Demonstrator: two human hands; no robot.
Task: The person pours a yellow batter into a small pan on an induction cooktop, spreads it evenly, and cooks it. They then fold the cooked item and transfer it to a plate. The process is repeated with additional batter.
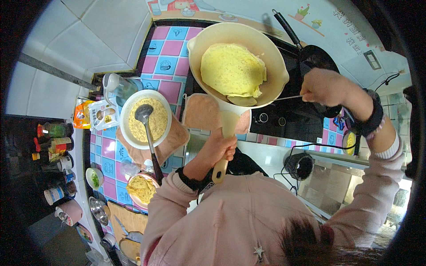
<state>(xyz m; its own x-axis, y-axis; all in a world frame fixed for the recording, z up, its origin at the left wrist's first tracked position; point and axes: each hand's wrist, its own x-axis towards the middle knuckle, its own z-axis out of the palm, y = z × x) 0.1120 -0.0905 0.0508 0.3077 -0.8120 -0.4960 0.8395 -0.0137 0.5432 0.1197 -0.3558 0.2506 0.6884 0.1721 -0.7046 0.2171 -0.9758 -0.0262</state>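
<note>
My left hand [218, 146] is closed around the cream handle of a deep frying pan [278, 55], which stands over the black cooktop. In the pan lies a yellow egg pancake [231, 69], its lower right edge uneven. My right hand [322, 87], to the right of the pan, grips the thin metal shaft of a turner, whose blade [242, 100] sits at the pancake's near edge. Left of the pan, a white bowl [123, 123] of speckled batter [159, 116] holds a ladle [144, 113] with a dark handle. A plate with cooked pancakes [141, 189] is nearer my left sleeve.
A black pan [319, 61] stands on the right of the cooktop [293, 128]. Pink cloths [201, 111] lie by the pan and under the bowl. At left are a clear jug [121, 87], food packets [104, 114], a small bowl of chopped greens [95, 178] and a knife on a wooden board [128, 217].
</note>
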